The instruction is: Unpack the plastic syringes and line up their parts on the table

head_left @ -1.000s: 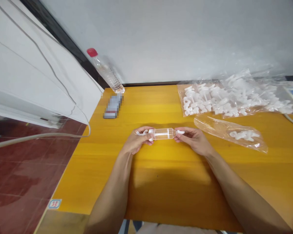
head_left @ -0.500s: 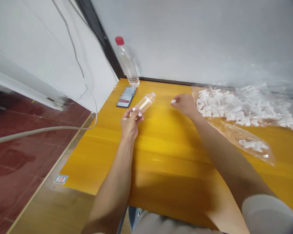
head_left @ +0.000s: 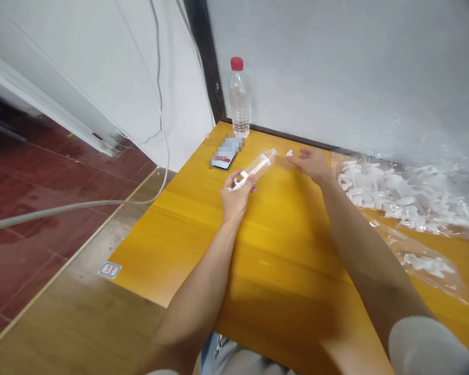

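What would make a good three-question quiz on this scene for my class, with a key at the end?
1. Which of the person's hands holds the small clear bottle?

2. True or false: the red-capped bottle is standing upright.

3. Fill the gap: the larger heap of white parts is in a clear plastic ____.

Key:
1. The left hand.
2. True.
3. Bag.
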`<action>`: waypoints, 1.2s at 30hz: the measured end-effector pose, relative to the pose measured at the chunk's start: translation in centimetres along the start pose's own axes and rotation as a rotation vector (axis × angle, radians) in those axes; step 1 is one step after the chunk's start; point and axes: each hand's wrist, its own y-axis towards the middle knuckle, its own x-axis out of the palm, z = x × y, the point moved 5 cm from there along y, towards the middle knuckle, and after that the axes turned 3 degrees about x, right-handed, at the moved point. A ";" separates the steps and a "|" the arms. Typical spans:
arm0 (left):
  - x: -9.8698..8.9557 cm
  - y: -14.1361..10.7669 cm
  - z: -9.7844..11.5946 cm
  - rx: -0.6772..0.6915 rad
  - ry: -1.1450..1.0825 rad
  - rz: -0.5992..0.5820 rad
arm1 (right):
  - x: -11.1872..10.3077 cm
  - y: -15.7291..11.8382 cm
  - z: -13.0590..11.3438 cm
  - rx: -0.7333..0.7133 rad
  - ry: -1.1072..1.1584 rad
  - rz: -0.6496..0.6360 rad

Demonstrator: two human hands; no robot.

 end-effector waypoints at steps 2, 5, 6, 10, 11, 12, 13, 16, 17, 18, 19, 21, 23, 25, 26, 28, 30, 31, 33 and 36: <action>0.9 -0.8 0.2 0.055 0.035 -0.102 | 1.2 -3.9 0.5 0.054 0.387 -0.157; 2.2 -2.3 0.5 0.082 0.099 -0.286 | 3.3 -8.6 -0.2 0.100 0.823 -0.357; 2.3 -2.7 0.6 0.072 0.113 -0.316 | 3.5 -9.2 -0.6 0.103 0.909 -0.362; 0.3 -2.3 1.9 0.013 0.131 -0.220 | 1.7 -7.1 -1.8 0.134 0.872 -0.094; -0.4 -1.8 2.3 0.019 0.143 -0.170 | 1.1 -6.0 -2.1 0.138 0.757 -0.025; -0.9 -1.1 2.6 0.038 0.165 -0.127 | 0.7 -4.9 -2.5 0.133 0.593 0.017; -1.2 -0.4 2.9 0.072 0.199 -0.103 | 0.6 -3.9 -3.0 0.121 0.408 0.033; 0.0 2.6 3.0 0.241 0.360 -0.157 | 1.7 -1.5 -4.3 0.077 -0.039 0.029; 1.0 3.6 2.8 0.311 0.433 -0.211 | 2.3 -0.9 -4.6 0.069 -0.113 0.034; 2.2 4.7 2.4 0.378 0.510 -0.269 | 2.9 -0.4 -4.8 0.064 -0.152 0.046; 3.5 5.7 1.9 0.434 0.586 -0.321 | 3.4 0.1 -5.0 0.059 -0.173 0.063; 5.6 7.6 0.8 0.495 0.718 -0.397 | 4.3 1.2 -5.2 0.047 -0.223 0.087; 7.0 9.3 -0.2 0.506 0.805 -0.449 | 4.8 2.1 -5.4 0.036 -0.260 0.095; 7.7 10.5 -0.8 0.513 0.845 -0.508 | 5.0 2.7 -5.4 0.025 -0.286 0.090; 7.8 10.8 -1.0 0.518 0.847 -0.542 | 4.9 2.8 -5.4 0.018 -0.295 0.085; 7.7 11.0 -1.2 0.525 0.825 -0.582 | 4.4 2.7 -5.1 0.002 -0.307 0.080; 7.3 10.7 -1.1 0.536 0.806 -0.583 | 3.4 2.4 -4.5 -0.013 -0.314 0.111; 7.2 10.4 -1.2 0.535 0.810 -0.583 | 2.8 2.3 -4.1 -0.020 -0.320 0.141; 7.2 9.7 -1.4 0.522 0.843 -0.610 | 1.8 2.2 -3.1 -0.032 -0.340 0.198; 7.5 9.4 -2.0 0.508 0.903 -0.661 | 1.5 2.7 -1.9 -0.054 -0.367 0.211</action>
